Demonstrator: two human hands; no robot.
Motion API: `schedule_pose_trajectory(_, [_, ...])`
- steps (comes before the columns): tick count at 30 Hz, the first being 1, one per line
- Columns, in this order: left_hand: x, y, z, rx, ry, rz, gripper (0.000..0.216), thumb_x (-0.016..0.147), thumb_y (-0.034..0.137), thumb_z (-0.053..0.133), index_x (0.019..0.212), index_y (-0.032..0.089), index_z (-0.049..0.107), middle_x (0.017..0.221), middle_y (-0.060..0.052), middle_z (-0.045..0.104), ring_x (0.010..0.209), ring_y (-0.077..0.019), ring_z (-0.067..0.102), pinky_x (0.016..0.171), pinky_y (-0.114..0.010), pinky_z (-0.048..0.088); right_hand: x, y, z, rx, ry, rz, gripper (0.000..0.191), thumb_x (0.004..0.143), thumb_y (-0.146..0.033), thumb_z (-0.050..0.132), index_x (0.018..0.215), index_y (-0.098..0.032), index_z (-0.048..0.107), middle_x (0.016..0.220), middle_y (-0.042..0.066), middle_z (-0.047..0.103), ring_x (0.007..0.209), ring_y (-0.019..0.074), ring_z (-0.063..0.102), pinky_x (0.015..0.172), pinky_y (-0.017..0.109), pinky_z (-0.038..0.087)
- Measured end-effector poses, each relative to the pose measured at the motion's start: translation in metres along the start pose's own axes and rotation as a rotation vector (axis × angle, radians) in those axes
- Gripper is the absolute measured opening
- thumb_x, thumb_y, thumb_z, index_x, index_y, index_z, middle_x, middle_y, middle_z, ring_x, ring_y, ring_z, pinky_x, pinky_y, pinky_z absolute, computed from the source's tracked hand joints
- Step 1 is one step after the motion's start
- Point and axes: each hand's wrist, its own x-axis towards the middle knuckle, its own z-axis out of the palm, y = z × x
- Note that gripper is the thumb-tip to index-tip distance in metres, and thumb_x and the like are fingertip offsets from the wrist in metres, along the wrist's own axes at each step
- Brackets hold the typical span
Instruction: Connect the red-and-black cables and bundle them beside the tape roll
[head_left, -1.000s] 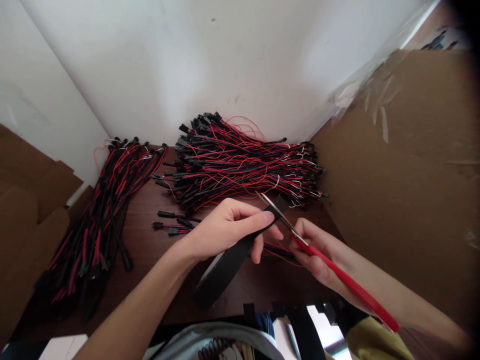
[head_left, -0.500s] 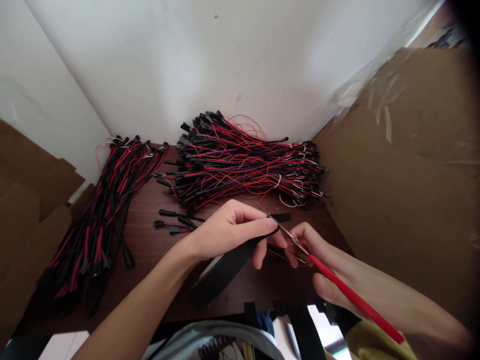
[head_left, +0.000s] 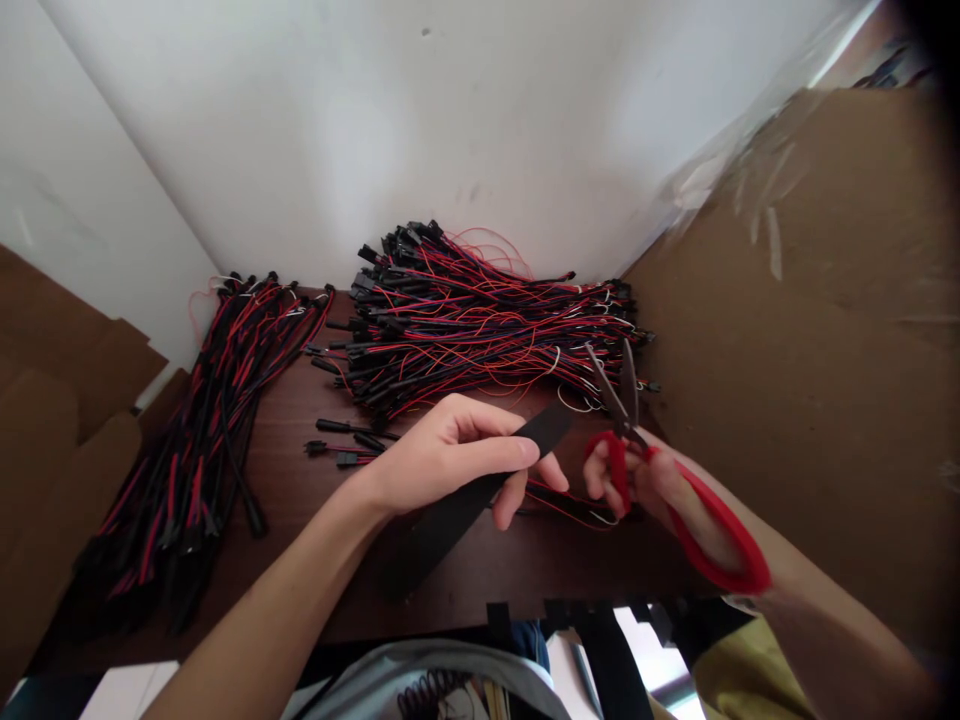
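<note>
Black tape [head_left: 442, 530], matt and flat, slanted on the person's side of the wire heap [head_left: 487, 335], pinched under the thumb of the left hand [head_left: 465, 455], other fingers loosely bent. Near the wire heap's right end, the right hand [head_left: 660, 485] curled through the red handles of scissors [head_left: 624, 428], steel blades parted. Brown cardboard [head_left: 825, 320] stood right of the wire heap.

Softly lit | brightest in patches on white wall [head_left: 360, 150] | dim over brown tabletop [head_left: 286, 420] | blacked out at upper-right corner
</note>
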Motion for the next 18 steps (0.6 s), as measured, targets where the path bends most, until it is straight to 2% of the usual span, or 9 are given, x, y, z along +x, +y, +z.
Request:
schedule_pose_trajectory(3, [0.0,-0.002,0.0,0.003,0.026,-0.018,0.032,0.088,0.037,0.059,0.086,0.01,0.076,0.051,-0.003,0.061,0.051,-0.0118,0.053,0.063,-0.026,0.043,0.002,0.014,-0.017,-0.112,0.23,0.083,0.047,0.079,-0.064,0.063,0.094,-0.021,0.051,0.085,0.005,0.06,0.072,0.0167,0.057,0.064,0.03,0.048])
schedule_pose_trajectory(5, [0.0,-0.004,0.0,-0.009,0.021,-0.018,0.032,0.088,0.038,0.059,0.088,0.011,0.076,0.053,-0.003,0.062,0.051,-0.0116,0.054,0.063,-0.026,0.044,0.001,0.027,-0.029,-0.267,0.266,0.065,0.049,0.071,-0.058,0.074,0.096,-0.021,0.054,0.093,0.007,0.063,0.08,0.0208,0.06,0.072,0.035,0.049])
schedule_pose_trajectory(8, [0.0,-0.005,0.0,-0.016,0.005,-0.005,0.032,0.088,0.039,0.059,0.089,0.011,0.076,0.053,-0.002,0.062,0.051,-0.0118,0.055,0.063,-0.026,0.045,0.0,0.046,-0.044,-0.458,0.179,-0.007,0.046,0.072,-0.055,0.073,0.099,-0.021,0.058,0.099,0.01,0.065,0.086,0.0257,0.062,0.079,0.042,0.049])
schedule_pose_trajectory(11, [0.0,-0.004,0.0,0.002,-0.002,0.016,0.031,0.089,0.036,0.058,0.09,0.011,0.077,0.051,-0.003,0.062,0.052,-0.0121,0.054,0.065,-0.026,0.045,0.004,0.057,-0.05,-0.569,0.121,-0.076,0.041,0.077,-0.054,0.07,0.098,-0.02,0.061,0.101,0.01,0.065,0.091,0.0268,0.062,0.081,0.043,0.049])
schedule_pose_trajectory(18, [0.001,-0.005,-0.002,-0.006,-0.001,0.039,0.03,0.091,0.032,0.056,0.091,0.011,0.077,0.051,-0.003,0.063,0.052,-0.0112,0.054,0.063,-0.025,0.044,0.018,0.062,-0.056,-0.571,0.095,-0.131,0.044,0.081,-0.052,0.065,0.11,-0.019,0.064,0.114,0.012,0.063,0.105,0.0283,0.06,0.094,0.046,0.047])
